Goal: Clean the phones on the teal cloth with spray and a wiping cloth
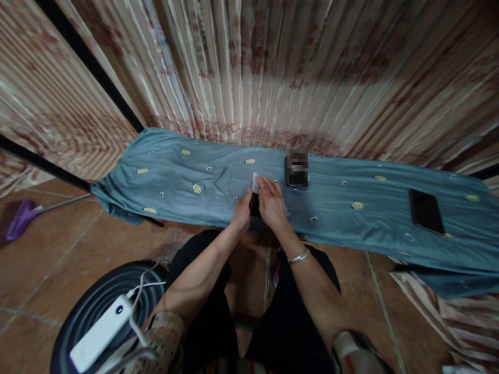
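Observation:
My left hand (243, 211) grips the side of a small black object (254, 204) near the front edge of the cloth-covered surface. Its exact kind cannot be made out, as both hands hide much of it. My right hand (272, 201) lies over the object's other side, fingers bent and pressed together. A thin whitish piece, like a wipe or tissue (254, 182), sticks up by the right fingertips, and a pale bit shows below that hand. Just beyond my right hand lies a dark item (297, 179), partly pixelated.
Grey-blue patterned cloth (218, 171) covers the long narrow surface. A black smartphone (426, 211) lies toward its right end. Striped curtains (249, 72) hang behind. At lower left, a white power bank (102, 332) with a cable rests on a round black ringed top (66, 322). A purple-ended rod (22, 219) is at left.

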Available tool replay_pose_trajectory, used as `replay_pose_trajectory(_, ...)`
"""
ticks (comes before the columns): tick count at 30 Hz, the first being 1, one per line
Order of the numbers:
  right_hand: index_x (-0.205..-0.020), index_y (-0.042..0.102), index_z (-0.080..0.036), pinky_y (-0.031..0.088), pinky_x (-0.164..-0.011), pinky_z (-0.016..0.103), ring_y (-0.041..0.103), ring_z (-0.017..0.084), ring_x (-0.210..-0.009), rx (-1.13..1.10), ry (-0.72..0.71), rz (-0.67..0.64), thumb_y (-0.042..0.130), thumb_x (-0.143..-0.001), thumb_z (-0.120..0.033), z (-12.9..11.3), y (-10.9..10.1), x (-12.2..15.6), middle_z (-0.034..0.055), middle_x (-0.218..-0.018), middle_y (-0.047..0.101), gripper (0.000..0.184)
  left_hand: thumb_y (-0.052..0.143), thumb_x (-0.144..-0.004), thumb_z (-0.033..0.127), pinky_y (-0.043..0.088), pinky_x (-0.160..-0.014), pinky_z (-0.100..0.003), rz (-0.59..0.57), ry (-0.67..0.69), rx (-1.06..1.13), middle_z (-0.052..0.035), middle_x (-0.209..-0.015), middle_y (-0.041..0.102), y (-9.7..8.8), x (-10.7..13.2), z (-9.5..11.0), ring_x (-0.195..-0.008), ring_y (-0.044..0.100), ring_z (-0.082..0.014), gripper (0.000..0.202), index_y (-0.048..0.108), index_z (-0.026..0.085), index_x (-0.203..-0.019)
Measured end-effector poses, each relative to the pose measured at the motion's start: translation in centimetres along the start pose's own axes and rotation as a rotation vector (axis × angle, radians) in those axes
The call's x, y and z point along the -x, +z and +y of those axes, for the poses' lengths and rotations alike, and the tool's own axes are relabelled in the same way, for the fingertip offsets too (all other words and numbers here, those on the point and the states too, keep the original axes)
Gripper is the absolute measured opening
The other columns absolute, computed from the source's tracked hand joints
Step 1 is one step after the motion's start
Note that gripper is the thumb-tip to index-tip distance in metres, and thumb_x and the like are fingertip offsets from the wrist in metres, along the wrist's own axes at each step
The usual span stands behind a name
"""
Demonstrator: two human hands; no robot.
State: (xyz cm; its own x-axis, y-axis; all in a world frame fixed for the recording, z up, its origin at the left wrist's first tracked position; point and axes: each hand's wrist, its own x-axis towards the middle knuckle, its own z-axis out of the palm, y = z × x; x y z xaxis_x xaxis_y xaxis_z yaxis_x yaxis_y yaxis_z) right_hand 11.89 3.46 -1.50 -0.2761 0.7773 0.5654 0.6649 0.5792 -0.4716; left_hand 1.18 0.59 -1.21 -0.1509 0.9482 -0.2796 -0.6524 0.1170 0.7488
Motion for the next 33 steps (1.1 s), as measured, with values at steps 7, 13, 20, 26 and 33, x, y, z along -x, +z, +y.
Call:
replay_pose_trajectory(7, -0.131, 0.069, -0.020, 0.046, -0.118, 0.052, 0.064, 0.027, -0.128, -0.208, 0.164, 0.122, 0.042, -0.102, -0.023, 1.0, 0.7, -0.2, 0.0123, -0.134, 0.073, 0.040, 0.070, -0.091, 0.032, 0.052, -0.099, -0.033, 0.005, 0.023, -0.035, -0.0078, -0.091, 0.080, 0.7, 0.1, 0.5, -0.109, 0.072, -0.0243, 0.022, 0.076, 0.014, -0.081)
replay_pose_trajectory(13, -0.126, 0.074, -0.024, 0.054, -0.110, 0.048, 0.071, 0.027, -0.120, -0.404, 0.352, 0.180, 0.054, -0.096, -0.028, 1.4, 1.6, -0.3, 0.0086, -0.129, 0.077, 0.037, 0.070, -0.092, 0.034, 0.055, -0.096, -0.033, 0.028, -0.030, 0.013, -0.0069, -0.087, 0.080, 1.2, 0.0, 0.9, -0.106, 0.073, -0.0235, 0.022, 0.076, 0.014, -0.084)
replay_pose_trajectory(20, -0.132, 0.072, -0.022, 0.054, -0.112, 0.043, 0.072, 0.024, -0.122, -0.448, 0.372, 0.146, 0.056, -0.094, -0.025, 0.7, 2.4, -0.5, 0.0085, -0.134, 0.076, 0.041, 0.069, -0.094, 0.036, 0.057, -0.098, -0.035, 0.090, -0.058, 0.061, -0.0091, -0.088, 0.081, 1.2, -0.1, 1.9, -0.107, 0.075, -0.0252, 0.025, 0.076, 0.014, -0.086)
replay_pose_trajectory(26, -0.134, 0.070, -0.018, 0.058, -0.105, 0.045, 0.074, 0.026, -0.119, -0.388, 0.333, 0.147, 0.053, -0.097, -0.024, -0.2, 3.7, -0.3, 0.0144, -0.132, 0.076, 0.041, 0.068, -0.094, 0.036, 0.055, -0.107, -0.038, 0.136, -0.058, 0.099, -0.0100, -0.095, 0.082, 0.8, -0.3, 2.7, -0.116, 0.074, -0.0281, 0.023, 0.076, 0.015, -0.092)
replay_pose_trajectory(33, -0.128, 0.073, -0.018, 0.061, -0.098, 0.042, 0.077, 0.026, -0.108, -0.403, 0.261, 0.092, 0.053, -0.096, -0.024, -1.8, 4.2, 0.5, 0.0142, -0.124, 0.079, 0.038, 0.065, -0.097, 0.032, 0.055, -0.107, -0.037, 0.236, -0.007, 0.166, -0.0111, -0.095, 0.081, -0.3, -0.8, 4.1, -0.113, 0.075, -0.0269, 0.022, 0.075, 0.013, -0.088)
